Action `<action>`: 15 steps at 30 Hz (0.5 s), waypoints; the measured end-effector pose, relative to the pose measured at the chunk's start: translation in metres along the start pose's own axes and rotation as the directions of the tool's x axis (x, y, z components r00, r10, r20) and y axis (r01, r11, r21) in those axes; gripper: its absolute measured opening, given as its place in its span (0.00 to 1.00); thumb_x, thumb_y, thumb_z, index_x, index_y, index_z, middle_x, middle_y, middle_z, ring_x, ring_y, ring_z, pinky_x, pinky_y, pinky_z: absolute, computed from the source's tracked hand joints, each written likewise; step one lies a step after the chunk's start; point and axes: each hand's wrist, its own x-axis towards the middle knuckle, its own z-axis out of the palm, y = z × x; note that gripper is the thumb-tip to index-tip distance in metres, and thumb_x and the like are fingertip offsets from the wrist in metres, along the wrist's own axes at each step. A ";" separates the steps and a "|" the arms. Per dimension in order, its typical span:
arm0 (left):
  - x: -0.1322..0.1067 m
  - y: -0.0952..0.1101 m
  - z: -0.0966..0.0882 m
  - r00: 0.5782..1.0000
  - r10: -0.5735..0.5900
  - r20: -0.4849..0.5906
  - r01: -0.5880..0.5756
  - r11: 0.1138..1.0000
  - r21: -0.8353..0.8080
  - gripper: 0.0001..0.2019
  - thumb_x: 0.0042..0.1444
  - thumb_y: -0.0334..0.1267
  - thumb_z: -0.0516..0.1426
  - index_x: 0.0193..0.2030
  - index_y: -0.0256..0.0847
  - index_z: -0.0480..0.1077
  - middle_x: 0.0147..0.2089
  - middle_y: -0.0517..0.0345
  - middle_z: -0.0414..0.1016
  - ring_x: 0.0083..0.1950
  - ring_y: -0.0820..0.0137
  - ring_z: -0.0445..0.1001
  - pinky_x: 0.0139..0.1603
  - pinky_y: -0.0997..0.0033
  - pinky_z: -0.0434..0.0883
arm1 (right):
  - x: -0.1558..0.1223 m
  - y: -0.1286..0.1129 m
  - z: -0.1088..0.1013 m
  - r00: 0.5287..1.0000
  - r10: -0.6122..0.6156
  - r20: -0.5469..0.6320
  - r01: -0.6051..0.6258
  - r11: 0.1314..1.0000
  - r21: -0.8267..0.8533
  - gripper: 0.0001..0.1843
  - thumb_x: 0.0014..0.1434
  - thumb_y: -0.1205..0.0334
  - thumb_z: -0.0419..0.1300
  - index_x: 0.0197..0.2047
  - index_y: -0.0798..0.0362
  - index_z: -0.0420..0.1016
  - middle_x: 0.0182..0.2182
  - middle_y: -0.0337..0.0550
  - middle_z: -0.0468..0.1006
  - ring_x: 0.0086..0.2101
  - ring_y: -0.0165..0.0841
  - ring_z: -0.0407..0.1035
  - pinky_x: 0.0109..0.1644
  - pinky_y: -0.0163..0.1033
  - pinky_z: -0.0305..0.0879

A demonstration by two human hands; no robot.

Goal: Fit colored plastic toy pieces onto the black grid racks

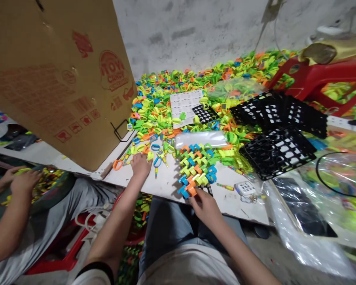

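My left hand [141,165] reaches onto the white table among loose toy watches, its fingers closed at a small yellow toy watch [150,156]. A blue toy watch [157,162] lies just to its right. In front of me, orange, blue, yellow and green toy watches stand packed in slanting rows as a block [195,168]. A bit of black frame shows at the block's near right side; most of what bears it is hidden. My right hand [207,209] grips the block's near edge, thumb by an orange toy watch [191,190]. Its other fingers are partly hidden.
A big cardboard box [62,79] stands at left. Toy watches [166,93] heap against the wall. Black perforated trays [279,152] are stacked at right, before a red stool [323,81]. A clear plastic bag [200,139] lies behind the block. A co-worker's hands [25,180] are over a basin at left.
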 end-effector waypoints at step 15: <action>-0.155 0.085 -0.090 0.788 0.589 -0.180 -0.566 0.576 -0.590 0.07 0.55 0.39 0.57 0.27 0.46 0.73 0.39 0.56 0.66 0.41 0.70 0.68 0.39 0.68 0.70 | -0.040 -0.052 -0.040 0.992 0.042 0.119 -0.085 0.920 0.382 0.13 0.52 0.63 0.57 0.43 0.54 0.72 0.27 0.39 0.71 0.28 0.28 0.65 0.33 0.31 0.63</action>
